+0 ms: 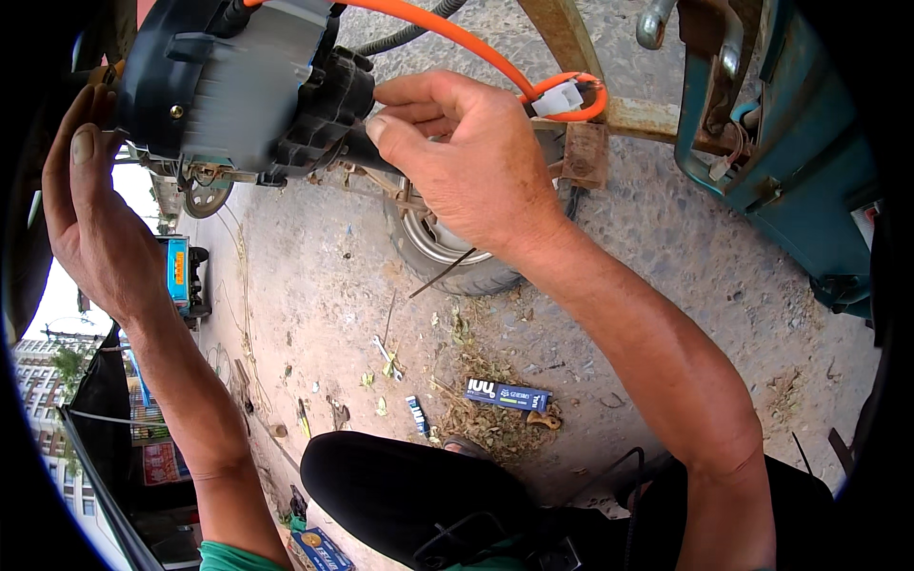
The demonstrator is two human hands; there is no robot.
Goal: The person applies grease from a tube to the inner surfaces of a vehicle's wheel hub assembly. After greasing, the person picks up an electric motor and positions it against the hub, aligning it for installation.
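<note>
A motor-like unit (233, 109) with a grey finned body and black end covers fills the upper left. My left hand (100, 205) is at its left end, fingers stretched upward and fingertips against the black cover's edge, partly in shadow. At the right end, my right hand (466, 157) has its thumb and curled fingers closed against the rim of the ribbed black cover (333, 105). An orange cable (447, 33) arches above this hand to a white plug (558, 98) with bare wire ends beside it.
Below the unit stands a wheel (433, 243) by a rusty frame (586, 152). A teal metal body (809, 181) rises at right. On the dirt lie a wrench (388, 360), a blue box (506, 394) and a blue-white tube (417, 416). A blue vehicle (179, 271) stands far left.
</note>
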